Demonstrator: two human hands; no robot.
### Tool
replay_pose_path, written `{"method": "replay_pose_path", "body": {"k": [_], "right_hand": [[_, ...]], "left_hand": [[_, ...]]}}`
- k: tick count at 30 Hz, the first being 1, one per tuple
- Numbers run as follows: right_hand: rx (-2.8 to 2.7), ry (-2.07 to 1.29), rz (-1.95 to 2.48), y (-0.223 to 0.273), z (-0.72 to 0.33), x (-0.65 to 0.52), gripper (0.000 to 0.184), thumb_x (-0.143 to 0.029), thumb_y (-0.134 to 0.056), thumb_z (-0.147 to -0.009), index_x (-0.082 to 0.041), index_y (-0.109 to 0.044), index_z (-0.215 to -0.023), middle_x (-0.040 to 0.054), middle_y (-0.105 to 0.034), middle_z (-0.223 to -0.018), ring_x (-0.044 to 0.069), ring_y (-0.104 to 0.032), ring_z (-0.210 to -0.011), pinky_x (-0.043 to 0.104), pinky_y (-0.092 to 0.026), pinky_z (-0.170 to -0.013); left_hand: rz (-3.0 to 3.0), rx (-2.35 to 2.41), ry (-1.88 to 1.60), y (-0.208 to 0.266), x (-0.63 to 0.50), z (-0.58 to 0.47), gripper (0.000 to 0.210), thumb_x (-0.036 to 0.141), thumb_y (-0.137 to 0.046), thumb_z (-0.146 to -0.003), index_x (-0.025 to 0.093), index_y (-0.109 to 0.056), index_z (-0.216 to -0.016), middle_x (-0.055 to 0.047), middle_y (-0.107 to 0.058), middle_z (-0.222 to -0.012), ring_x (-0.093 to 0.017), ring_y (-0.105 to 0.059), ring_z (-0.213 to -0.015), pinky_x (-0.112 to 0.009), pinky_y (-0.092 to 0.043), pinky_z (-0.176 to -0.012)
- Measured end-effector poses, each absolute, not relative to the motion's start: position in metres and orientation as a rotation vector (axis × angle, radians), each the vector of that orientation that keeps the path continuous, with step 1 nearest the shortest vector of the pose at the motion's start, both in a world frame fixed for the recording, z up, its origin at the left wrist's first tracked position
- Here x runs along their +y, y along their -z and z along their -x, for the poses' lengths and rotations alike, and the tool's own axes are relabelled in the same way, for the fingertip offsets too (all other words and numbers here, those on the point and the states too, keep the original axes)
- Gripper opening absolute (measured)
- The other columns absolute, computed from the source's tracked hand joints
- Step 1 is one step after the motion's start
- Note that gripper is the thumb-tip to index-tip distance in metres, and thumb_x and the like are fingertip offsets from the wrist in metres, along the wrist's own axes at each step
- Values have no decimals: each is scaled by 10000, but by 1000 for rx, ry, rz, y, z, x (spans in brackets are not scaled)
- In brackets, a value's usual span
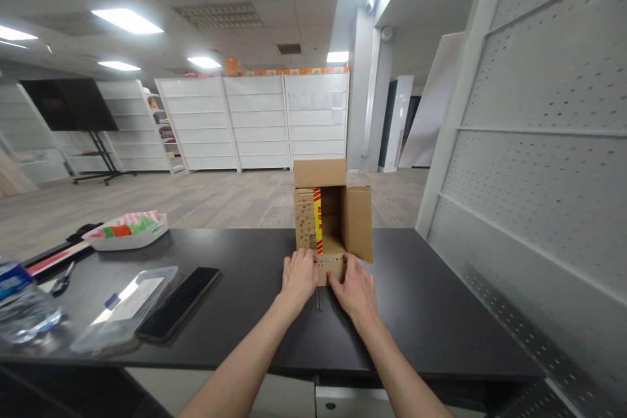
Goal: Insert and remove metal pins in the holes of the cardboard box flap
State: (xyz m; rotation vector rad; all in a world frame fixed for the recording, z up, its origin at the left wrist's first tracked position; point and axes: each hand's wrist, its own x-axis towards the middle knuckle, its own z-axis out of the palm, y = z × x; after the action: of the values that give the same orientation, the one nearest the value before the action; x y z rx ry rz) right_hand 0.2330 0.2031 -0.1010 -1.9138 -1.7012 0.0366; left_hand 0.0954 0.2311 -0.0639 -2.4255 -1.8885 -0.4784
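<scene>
A small cardboard box [332, 219] stands on the dark desk with its open side toward me and its flaps spread. Its left flap is dotted with holes and small round spots and carries a yellow and red tape strip [318, 222]. My left hand [300, 276] is closed on the left end of the front lower flap [329, 272]. At that flap's right end, my right hand [357, 290] pinches the edge between thumb and fingers. A row of small shiny dots runs along this flap. Two thin metal rods [319, 300] stick out below it, their upper ends hidden.
To the left lie a black phone [180, 304], a clear plastic case [130, 307], a water bottle [24, 304] and a white basket [127, 240] with colourful packets. A white perforated panel [533, 176] rises along the desk's right side.
</scene>
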Motion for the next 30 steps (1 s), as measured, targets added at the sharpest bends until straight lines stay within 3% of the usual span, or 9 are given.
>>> {"method": "replay_pose_path", "body": {"k": [19,30], "right_hand": [[-1701,-49,1929,100,-233,202,456,-437,-502,-883,-172,-448,-1250,136,-662,-1093,283,-598,-1061,353,-388,-830],[-1695,-36,1934,101,-232,203,379,-349,-424,-925,-168,-455,-1257,137,-653,-1138,260,-600,-1051,342,-378,-833]], "left_hand": [[2427,-1703,496,38,205,-95,210,221,-369,-953,178,-572,-983,-89,-616,-1015,-238,-545,-975,-380,-359,-826],[2535,-1612,640,73,158,-91,209,209,-369,-970,192,-574,-936,-49,-613,-941,-200,-550,-904,-363,-355,-814]]}}
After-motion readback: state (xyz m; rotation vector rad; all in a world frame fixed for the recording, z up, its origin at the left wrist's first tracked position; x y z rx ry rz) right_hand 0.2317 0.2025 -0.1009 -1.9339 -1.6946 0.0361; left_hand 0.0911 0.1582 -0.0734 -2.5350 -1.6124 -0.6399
